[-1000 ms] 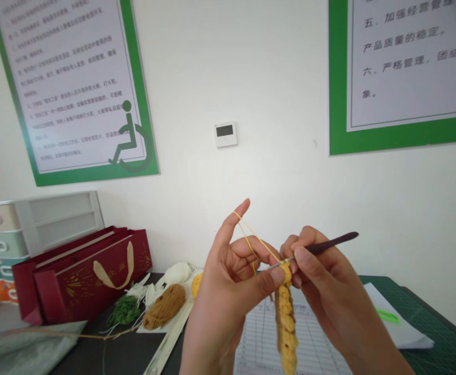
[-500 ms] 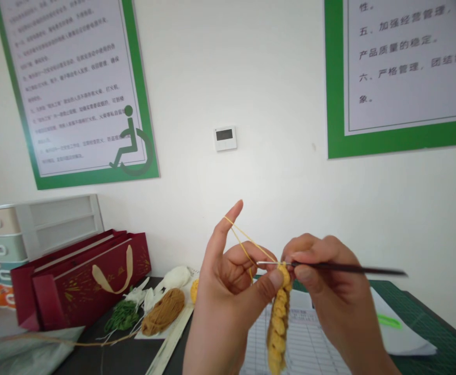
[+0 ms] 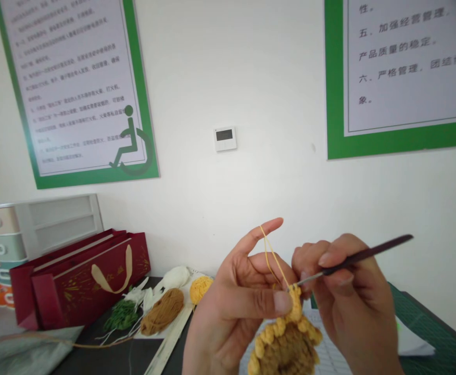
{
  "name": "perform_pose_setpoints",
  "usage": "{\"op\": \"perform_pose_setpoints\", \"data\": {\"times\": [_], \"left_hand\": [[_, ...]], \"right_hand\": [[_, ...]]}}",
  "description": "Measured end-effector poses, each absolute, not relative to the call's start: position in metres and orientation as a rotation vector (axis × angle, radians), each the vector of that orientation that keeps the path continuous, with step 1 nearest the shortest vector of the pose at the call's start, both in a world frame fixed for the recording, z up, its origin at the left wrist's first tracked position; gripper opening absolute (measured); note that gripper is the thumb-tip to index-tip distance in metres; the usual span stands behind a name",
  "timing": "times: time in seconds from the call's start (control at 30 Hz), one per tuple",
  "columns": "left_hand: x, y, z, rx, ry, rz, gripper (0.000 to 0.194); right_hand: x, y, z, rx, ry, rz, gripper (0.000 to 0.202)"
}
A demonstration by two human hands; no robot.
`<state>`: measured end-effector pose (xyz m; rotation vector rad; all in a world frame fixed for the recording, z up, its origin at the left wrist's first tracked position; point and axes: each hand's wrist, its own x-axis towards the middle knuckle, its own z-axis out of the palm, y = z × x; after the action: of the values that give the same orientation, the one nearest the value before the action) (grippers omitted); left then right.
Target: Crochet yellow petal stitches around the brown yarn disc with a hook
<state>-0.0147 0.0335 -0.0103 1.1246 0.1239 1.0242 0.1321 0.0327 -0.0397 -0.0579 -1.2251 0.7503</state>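
Note:
My left hand [image 3: 239, 302] pinches the top edge of a crocheted piece [image 3: 286, 346], brown in the middle with a bumpy yellow border. Yellow yarn [image 3: 277, 258] loops over its raised index finger and runs down to the piece. Between the thumb and fingers of my right hand [image 3: 349, 291] is a crochet hook [image 3: 368, 253] with a dark handle, tilted up to the right. Its metal tip meets the yellow stitches beside my left thumb. The lower part of the piece is cut off by the frame.
At the left stand red gift bags [image 3: 91, 281] and a drawer unit [image 3: 5, 247]. Brown yarn [image 3: 163, 311], green yarn [image 3: 122, 314] and a yellow ball [image 3: 200, 289] lie on the dark table. Behind my hands are papers [image 3: 413, 338] and a green cutting mat [image 3: 427, 312].
The crocheted piece has turned from edge-on to show its brown face. Both hands have shifted slightly right, my left index finger leans further right, and the hook's handle end has risen.

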Motion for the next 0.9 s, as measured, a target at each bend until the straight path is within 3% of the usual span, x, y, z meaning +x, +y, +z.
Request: {"op": "perform_pose_setpoints", "data": {"times": [0.3,0.43,0.67,0.9], "left_hand": [[-0.019,0.036,-0.011,1.204,0.071,0.957,0.076],[-0.018,0.027,-0.007,1.333,0.227,1.151,0.062],[-0.017,0.024,-0.003,1.418,0.403,1.316,0.069],[-0.015,0.022,0.000,1.425,0.461,1.336,0.075]], "right_hand": [[0.135,0.026,-0.038,-0.048,-1.194,1.054,0.021],[0.128,0.027,-0.034,-0.121,-1.115,1.145,0.026],[0.126,0.033,-0.037,-0.241,-1.265,0.787,0.013],[0.133,0.036,-0.039,-0.275,-1.270,0.795,0.012]]}}
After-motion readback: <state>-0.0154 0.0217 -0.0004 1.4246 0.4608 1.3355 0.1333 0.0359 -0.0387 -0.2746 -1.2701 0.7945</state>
